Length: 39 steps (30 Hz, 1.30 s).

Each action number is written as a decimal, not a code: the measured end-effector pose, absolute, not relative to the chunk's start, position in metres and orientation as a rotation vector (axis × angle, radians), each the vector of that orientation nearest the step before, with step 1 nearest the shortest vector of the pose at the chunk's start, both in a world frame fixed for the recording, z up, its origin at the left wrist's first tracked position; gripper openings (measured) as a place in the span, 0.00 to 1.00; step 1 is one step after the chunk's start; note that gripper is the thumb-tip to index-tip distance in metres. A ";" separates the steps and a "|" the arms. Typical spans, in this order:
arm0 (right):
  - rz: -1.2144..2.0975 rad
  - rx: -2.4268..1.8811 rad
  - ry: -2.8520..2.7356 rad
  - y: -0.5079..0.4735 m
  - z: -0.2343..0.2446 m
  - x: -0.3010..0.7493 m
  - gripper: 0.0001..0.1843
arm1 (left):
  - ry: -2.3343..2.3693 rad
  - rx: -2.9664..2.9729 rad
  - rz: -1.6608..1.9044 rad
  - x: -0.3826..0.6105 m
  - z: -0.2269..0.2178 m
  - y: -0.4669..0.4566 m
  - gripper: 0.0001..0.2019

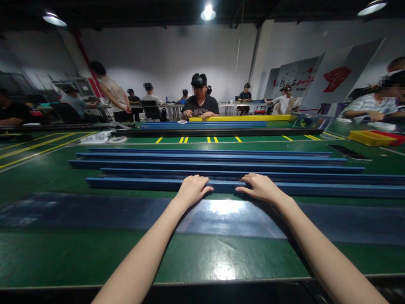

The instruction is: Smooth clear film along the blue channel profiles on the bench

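A long blue channel strip (139, 184) lies across the green table in front of me. On its near wall rests my left hand (193, 188), fingers curled over the top edge and thumb on the front face. My right hand (261, 186) grips the same wall a short way to the right, thumb pointing inward; its fingertips are partly hidden behind the edge. Between the channel and me lies a clear, shiny plastic strip (104, 211), flat on the table under my forearms.
More blue channels (221, 166) lie parallel just beyond. Further back are a black bar (221, 132), a yellow strip (240, 118) and a person (201, 103) seated opposite. At the right are a dark phone-like slab (348, 153) and a yellow tray (368, 138).
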State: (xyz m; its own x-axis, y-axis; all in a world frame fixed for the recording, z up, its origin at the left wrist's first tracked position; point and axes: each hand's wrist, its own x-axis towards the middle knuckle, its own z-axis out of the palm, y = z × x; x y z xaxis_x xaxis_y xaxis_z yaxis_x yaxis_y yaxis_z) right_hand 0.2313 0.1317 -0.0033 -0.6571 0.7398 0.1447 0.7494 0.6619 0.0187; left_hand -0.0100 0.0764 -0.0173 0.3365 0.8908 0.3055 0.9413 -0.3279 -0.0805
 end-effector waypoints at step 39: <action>-0.156 -1.213 -2.772 0.131 -0.004 0.231 0.25 | -1.602 -2.349 -0.306 -0.011 -0.020 0.077 0.14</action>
State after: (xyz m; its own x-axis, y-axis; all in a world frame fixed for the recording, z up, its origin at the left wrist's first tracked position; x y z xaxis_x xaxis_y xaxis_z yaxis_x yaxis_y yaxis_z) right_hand 0.2311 0.1308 -0.0038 -0.6743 0.7244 0.1434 0.7359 0.6753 0.0492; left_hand -0.0113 0.0768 -0.0202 0.3619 0.8725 0.3283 0.9321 -0.3449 -0.1108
